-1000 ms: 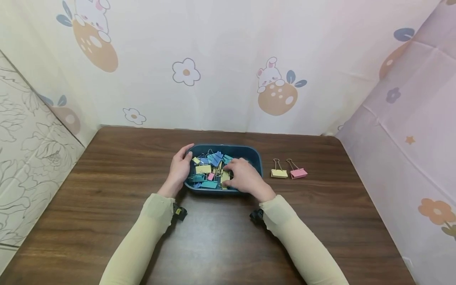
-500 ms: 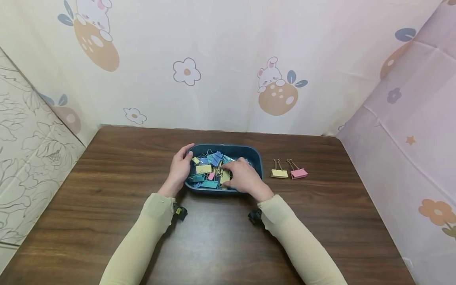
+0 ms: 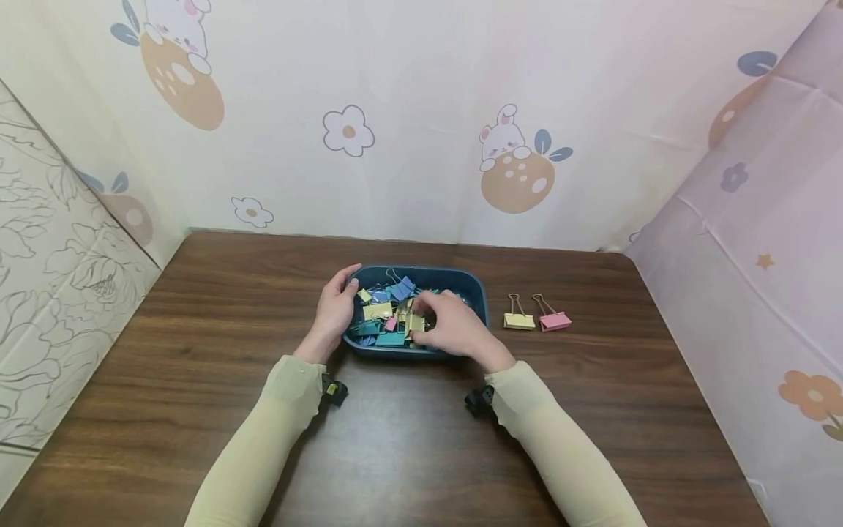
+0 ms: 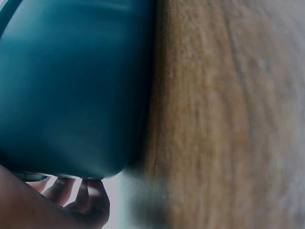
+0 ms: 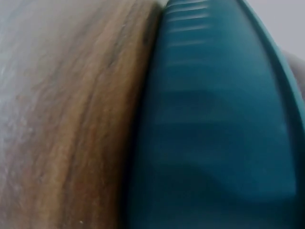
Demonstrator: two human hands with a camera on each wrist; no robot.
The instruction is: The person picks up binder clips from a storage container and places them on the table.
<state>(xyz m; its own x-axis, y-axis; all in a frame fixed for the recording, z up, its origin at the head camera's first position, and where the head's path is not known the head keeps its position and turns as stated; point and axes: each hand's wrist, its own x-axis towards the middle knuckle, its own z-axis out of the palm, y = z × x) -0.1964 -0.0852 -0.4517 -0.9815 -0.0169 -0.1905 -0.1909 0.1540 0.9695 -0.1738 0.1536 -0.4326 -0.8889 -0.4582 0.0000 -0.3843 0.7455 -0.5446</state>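
Observation:
A dark teal plastic basket (image 3: 431, 271) on the table holds a heap of blue, teal, yellow and pink binder clips. My left hand (image 3: 332, 313) grips its left end, thumb over the rim and fingers along the outside. In the left wrist view those fingers (image 4: 90, 205) curl against the basket's wall (image 4: 71, 86). My right hand (image 3: 456, 326) reaches in over the right side, thumb and fingertips pinching a yellow binder clip (image 3: 414, 323). The right wrist view is filled mostly by the basket's outer wall (image 5: 214, 119); the right fingers are hidden there.
Right of the basket, a yellow binder clip (image 3: 519, 321) and a pink binder clip (image 3: 555, 320) stand on the brown wooden table (image 3: 408, 454), handles pointing away. Patterned curtains (image 3: 421, 176) close off the back and both sides.
The yellow clip at my right fingertips has shifted slightly up among the others, and a blue clip nearby has moved. My left hand keeps its hold on the basket.

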